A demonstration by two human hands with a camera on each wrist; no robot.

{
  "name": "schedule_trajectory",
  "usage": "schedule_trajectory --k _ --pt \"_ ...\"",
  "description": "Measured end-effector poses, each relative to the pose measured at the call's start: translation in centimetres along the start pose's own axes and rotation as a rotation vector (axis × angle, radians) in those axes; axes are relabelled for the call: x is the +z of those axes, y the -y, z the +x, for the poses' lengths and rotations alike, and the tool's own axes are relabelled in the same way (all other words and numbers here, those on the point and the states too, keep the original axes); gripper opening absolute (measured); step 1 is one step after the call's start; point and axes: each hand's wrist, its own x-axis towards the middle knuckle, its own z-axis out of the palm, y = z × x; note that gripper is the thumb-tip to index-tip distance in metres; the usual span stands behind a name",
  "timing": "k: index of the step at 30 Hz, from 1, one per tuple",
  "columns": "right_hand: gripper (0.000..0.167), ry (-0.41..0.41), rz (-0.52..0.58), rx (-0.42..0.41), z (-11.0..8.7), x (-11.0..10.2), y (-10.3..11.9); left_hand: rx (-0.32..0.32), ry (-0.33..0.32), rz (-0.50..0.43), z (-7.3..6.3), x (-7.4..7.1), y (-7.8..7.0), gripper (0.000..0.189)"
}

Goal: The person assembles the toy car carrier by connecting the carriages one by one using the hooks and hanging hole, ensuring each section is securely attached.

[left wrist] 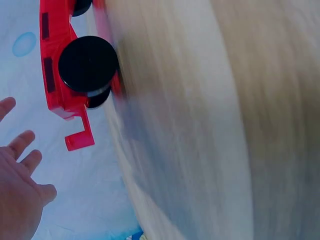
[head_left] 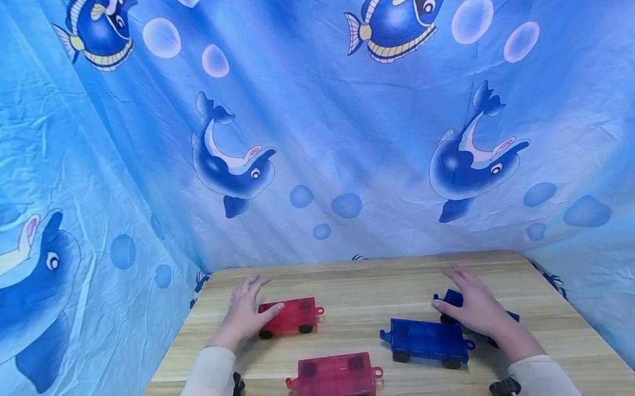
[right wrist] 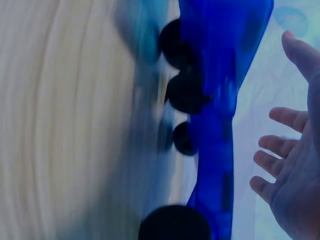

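My left hand point(head_left: 243, 316) is spread at the left end of a red toy train car point(head_left: 300, 314); its thumb overlaps the car in the head view. In the left wrist view, that hand point(left wrist: 20, 187) has its fingers apart and grips nothing, beside a red car point(left wrist: 56, 65) with black wheels and a hook. Over on the right, my right hand point(head_left: 476, 303) is held open above a blue toy train car point(head_left: 451, 298), hiding much of it. The right wrist view has these fingers point(right wrist: 277, 145) loosely extended, apart from the blue plastic point(right wrist: 215, 100).
A second red car point(head_left: 336, 380) stands near the front of the wooden table point(head_left: 391, 285). Just left of the right hand is another blue car point(head_left: 428, 340), with a hook and a ring at its ends. Blue sea-print cloth point(head_left: 312, 130) hangs around the table.
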Motion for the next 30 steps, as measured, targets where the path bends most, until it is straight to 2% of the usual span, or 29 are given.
schedule_trajectory --k 6,12,22,30 --pt "0.095 0.02 0.028 -0.024 0.3 0.7 2.3 -0.033 0.052 -0.029 0.1 0.5 -0.7 0.088" --pt "0.093 0.047 0.096 -0.052 0.8 1.7 4.5 -0.041 0.094 -0.053 0.3 1.1 -1.3 0.09" --pt "0.088 0.062 0.124 -0.109 1.3 3.9 6.3 -0.047 0.129 -0.123 0.3 2.0 -2.2 0.079" --pt "0.089 0.13 0.158 -0.149 1.2 4.8 8.4 -0.081 0.177 -0.159 0.1 1.7 -2.3 0.084"
